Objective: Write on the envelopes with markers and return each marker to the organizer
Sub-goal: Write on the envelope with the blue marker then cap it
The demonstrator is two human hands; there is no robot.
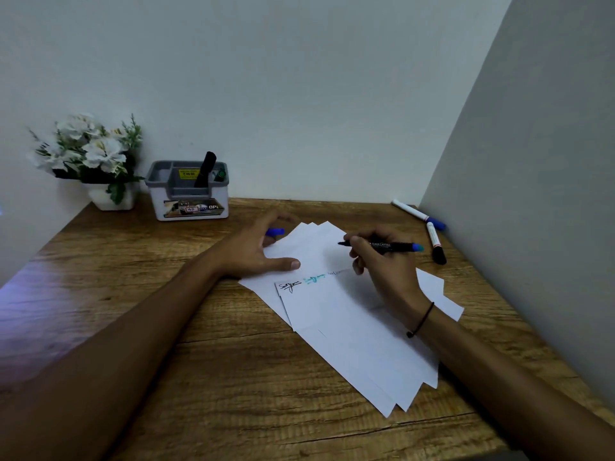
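Right hand (382, 264) pinches a black pen (382, 245) over the envelopes (349, 314); left hand (263, 251) lies flat on their corner.

I see a blue cap (275, 231) under the left fingers; I cannot tell if it's gripped. Organizer (189, 191) at 11 o'clock holds a black marker (205, 169), with flowers (90, 151) beside it at 10. Two markers (426, 227) lie loose at 1 o'clock by the wall.

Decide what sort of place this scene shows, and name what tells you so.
Probably a small writing desk in a room corner: a wooden tabletop against plain walls, a marker organizer, a pot of artificial-looking flowers, and envelopes being written on.
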